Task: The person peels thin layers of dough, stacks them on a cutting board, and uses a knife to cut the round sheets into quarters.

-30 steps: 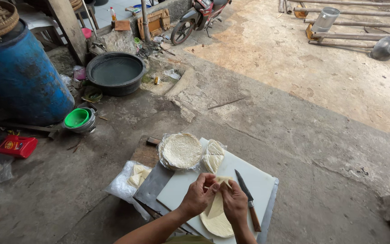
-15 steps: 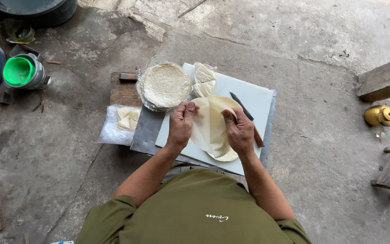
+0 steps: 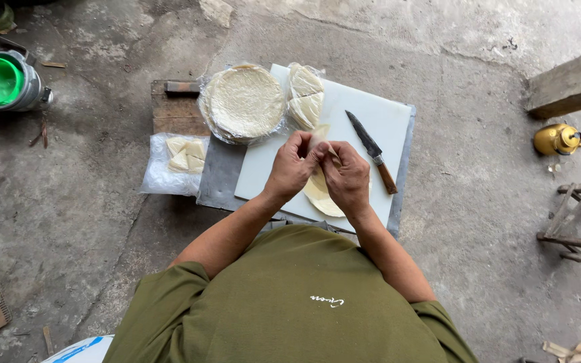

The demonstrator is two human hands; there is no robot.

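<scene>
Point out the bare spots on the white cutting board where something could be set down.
On the white cutting board, bare patches lie between the wrapper wedges and the knife, and at the left corner beside the left hand. The middle is crowded: both hands, right hand, pinch a thin wrapper.

White cutting board (image 3: 364,114) on a low stand, with knife (image 3: 373,150), wrapper stack (image 3: 245,101) (still bagged), cut pieces (image 3: 304,91).

1. Cutting board (image 3: 378,121): white plastic, smooth, matt.
2. Knife (image 3: 371,151): dull metal blade, wooden handle.
3. Wrapper stack (image 3: 245,101): pale, papery, under glossy clear film.
4. Floor (image 3: 479,202): rough concrete.
5. Kettle (image 3: 556,139): shiny brass-coloured metal.
</scene>
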